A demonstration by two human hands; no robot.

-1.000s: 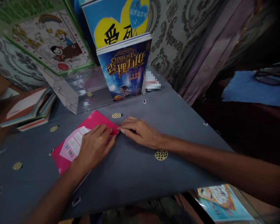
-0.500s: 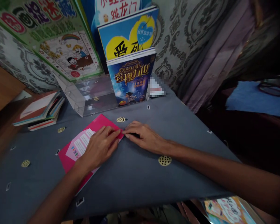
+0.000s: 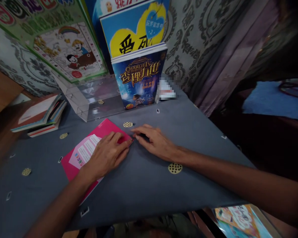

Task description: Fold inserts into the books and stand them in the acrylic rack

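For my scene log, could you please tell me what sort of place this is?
Probably a home reading corner for children: storybooks stand in a clear rack, a book stack lies at the left, and patterned wallpaper lines the wall.

left hand [image 3: 106, 154] palm down, fingers flat, aimed 1 o'clock | right hand [image 3: 157, 142] palm down, fingers spread, aimed 10 o'clock | fingertips almost meeting | left forearm [image 3: 62, 205] from 7 o'clock, right forearm [image 3: 238, 185] from 4 o'clock

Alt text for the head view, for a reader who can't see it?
The left hand lies flat on a pink booklet on a grey tablecloth; the right hand rests at its corner. Books stand upright behind.
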